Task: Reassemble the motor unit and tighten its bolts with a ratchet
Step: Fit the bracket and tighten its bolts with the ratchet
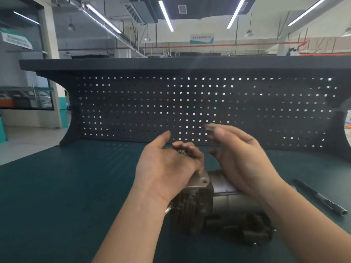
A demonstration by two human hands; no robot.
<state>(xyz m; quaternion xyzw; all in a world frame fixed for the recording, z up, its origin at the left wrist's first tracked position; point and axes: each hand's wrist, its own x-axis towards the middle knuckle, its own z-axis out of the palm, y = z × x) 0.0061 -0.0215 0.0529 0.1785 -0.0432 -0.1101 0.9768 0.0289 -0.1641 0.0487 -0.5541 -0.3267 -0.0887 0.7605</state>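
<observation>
Cupped palm-up, my left hand (167, 164) holds a few small bolts (182, 151) in its curled fingers, just above the motor unit (214, 205). Beside it my right hand (237, 158) hovers with fingers loosely bent; its fingertips are blurred, so I cannot tell whether that grip pinches anything. Under both wrists the motor unit lies on its side on the green desk (66, 196), near the front edge, one bolt hole in its pale flange showing. Right of it, toward the desk's right edge, lies a dark ratchet (321, 198), apart from the motor. Along the back edge stands a dark pegboard (133, 103)
</observation>
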